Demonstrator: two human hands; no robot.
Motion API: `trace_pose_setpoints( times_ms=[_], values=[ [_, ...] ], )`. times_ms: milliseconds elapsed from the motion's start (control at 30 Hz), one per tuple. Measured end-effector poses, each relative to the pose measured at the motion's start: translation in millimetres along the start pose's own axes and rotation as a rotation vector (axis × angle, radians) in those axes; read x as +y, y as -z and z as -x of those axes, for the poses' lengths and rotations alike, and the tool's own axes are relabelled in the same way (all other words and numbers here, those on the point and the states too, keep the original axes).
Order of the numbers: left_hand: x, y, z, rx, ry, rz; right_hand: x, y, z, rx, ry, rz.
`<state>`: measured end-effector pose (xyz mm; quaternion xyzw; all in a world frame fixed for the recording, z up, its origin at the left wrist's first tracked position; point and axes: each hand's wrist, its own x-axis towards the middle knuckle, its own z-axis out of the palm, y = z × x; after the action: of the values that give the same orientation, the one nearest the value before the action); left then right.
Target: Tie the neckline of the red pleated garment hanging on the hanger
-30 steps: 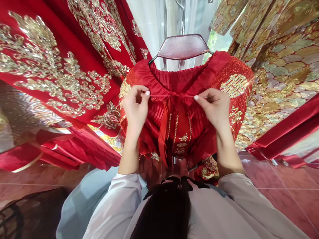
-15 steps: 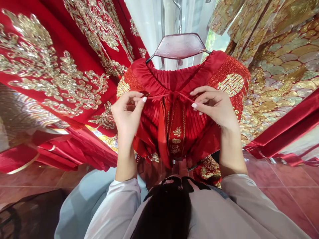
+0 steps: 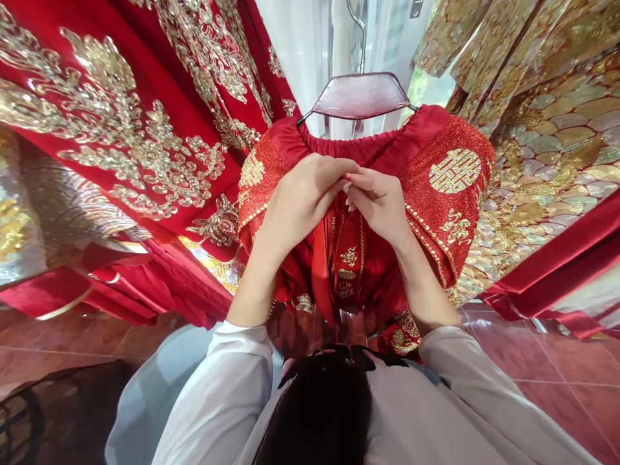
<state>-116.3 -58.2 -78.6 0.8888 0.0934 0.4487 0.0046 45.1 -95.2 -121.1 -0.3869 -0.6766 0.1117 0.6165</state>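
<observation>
A red jacket [image 3: 387, 150] with gold embroidery and a gathered neckline hangs in front of me on a dark-framed hanger [image 3: 361, 97]. At the middle of its neckline both my hands meet, fingertips touching. My left hand [image 3: 310, 194] is closed, its fingers bent over the neck opening. Opposite it, my right hand [image 3: 380, 200] is closed too, thumb and fingers pinched together. The thin red drawstring between them is covered by my fingers. Below hangs the gold-embroidered front band [image 3: 347, 258] of the jacket, with a plain red strip [image 3: 320, 265] beside it.
On the left hangs a red gown [image 3: 159, 84] with beaded gold embroidery. A gold scale-patterned garment [image 3: 557, 129] hangs on the right. Below left is a pale grey-blue rounded seat [image 3: 145, 400]. Reddish tiles [image 3: 557, 361] cover the floor.
My hands were apart, each pulling one end of the red drawstring outward. They have come together at the middle of the neckline. The view has shifted slightly left.
</observation>
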Motion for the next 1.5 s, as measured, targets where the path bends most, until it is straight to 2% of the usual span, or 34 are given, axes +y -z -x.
trace_pose_setpoints(
  times_ms=[100, 267, 467, 633, 767, 833, 900, 1000, 1100, 1267, 1367, 1500],
  values=[
    [-3, -6.5, -7, -0.010, 0.031, 0.017, -4, 0, 1, -0.012, -0.026, 0.049],
    [-22, -24.7, -6, 0.104, 0.107, 0.117, 4, 5, 3, 0.123, -0.193, 0.065],
    [-35, -46.8, 5, -0.024, 0.122, 0.064, 12, 10, 5, 0.144, -0.227, 0.011],
    [-37, -57.4, 8, 0.116, 0.178, 0.133, 7, 11, 3, 0.161, -0.240, -0.046],
    [-37, -59.5, 12, 0.176, 0.296, 0.293, 10, 11, 5, 0.180, -0.239, -0.053],
    [-35, -58.0, 15, 0.159, 0.341, 0.347, 13, 10, 5, 0.209, -0.255, -0.019],
    [-31, -55.3, 15, 0.131, 0.321, 0.363, 15, 7, 5, 0.234, -0.259, 0.018],
    [-26, -50.8, 13, 0.080, 0.243, 0.324, 14, 5, 2, 0.245, -0.233, 0.074],
    [-23, -49.0, 9, 0.045, 0.236, 0.276, 8, 7, 1, 0.195, -0.182, 0.132],
    [-22, -54.6, 9, 0.090, 0.269, 0.222, -4, 7, 10, 0.065, -0.027, 0.131],
    [-22, -60.2, 12, 0.088, 0.256, 0.140, -3, 0, 14, 0.096, -0.031, 0.126],
    [-17, -63.2, 15, 0.081, 0.234, 0.048, 6, -10, 11, 0.230, -0.105, 0.148]
  ],
)
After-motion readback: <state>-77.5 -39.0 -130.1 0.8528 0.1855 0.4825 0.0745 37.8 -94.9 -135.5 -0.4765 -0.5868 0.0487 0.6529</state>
